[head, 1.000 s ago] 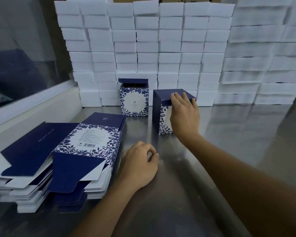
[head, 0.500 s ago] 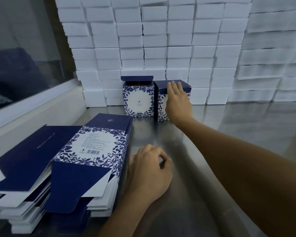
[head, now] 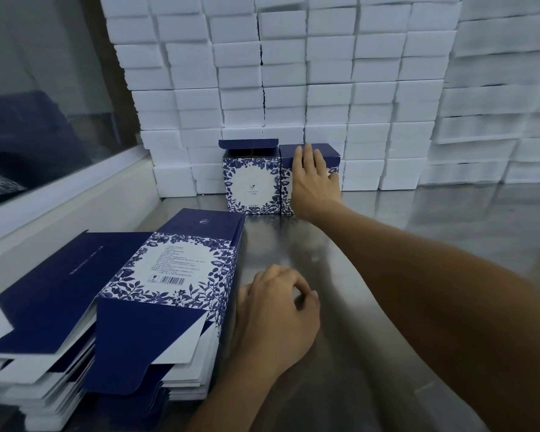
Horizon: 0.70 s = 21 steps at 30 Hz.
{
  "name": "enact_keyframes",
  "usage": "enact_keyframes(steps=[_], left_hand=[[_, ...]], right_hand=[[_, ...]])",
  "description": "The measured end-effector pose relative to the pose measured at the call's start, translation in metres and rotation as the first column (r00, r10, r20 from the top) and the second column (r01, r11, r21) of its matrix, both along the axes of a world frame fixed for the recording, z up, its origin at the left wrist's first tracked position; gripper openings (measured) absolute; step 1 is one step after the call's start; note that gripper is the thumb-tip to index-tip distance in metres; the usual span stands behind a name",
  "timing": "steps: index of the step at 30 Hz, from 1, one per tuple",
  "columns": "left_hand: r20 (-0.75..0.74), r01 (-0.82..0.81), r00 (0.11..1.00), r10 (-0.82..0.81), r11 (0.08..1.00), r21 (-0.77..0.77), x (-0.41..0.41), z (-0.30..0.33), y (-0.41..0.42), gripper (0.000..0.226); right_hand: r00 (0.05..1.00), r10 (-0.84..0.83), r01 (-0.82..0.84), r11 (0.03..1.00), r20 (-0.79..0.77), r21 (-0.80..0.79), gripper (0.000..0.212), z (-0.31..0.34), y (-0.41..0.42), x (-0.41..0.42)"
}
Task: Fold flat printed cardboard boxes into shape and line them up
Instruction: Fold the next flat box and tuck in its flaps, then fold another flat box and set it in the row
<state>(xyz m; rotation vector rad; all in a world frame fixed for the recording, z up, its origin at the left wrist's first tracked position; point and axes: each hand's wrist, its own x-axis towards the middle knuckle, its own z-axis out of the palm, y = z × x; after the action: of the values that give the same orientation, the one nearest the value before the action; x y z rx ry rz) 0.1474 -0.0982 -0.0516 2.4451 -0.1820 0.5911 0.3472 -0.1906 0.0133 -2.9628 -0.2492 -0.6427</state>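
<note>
Right hand [head: 314, 179] flat with straight fingers on closed folded box [head: 331, 152], touching open-lidded folded box [head: 250, 182] at foam wall [head: 325, 73], left hand [head: 275, 319] loosely curled, holding nothing, beside flat box stack [head: 156, 291] on steel table [head: 434, 244]

Bare steel tabletop [head: 449, 232] lies open right of the folded blue floral boxes [head: 251, 182]. White foam-block wall [head: 325, 88] closes the rear; flat blue carton stack [head: 156, 291] blocks the left

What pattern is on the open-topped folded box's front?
Blue leaves framing a white centre on the open-topped box, head view.
</note>
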Motion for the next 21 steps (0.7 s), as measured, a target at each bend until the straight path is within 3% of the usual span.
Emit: enact_keyframes(steps=[13, 21], left_hand=[[-0.003, -0.001, 1.0, 0.001, 1.0, -0.002, 0.003, -0.004, 0.0, 0.016], [-0.059, -0.002, 0.998, 0.003, 1.0, 0.022, 0.002, -0.001, 0.002, 0.014]], right_hand=[[0.996, 0.03, -0.037, 0.996, -0.082, -0.084, 0.081, -0.011, 0.008, -0.017], [0.977, 0.188, -0.193, 0.98, -0.096, -0.043, 0.063, -0.009, -0.002, -0.061]])
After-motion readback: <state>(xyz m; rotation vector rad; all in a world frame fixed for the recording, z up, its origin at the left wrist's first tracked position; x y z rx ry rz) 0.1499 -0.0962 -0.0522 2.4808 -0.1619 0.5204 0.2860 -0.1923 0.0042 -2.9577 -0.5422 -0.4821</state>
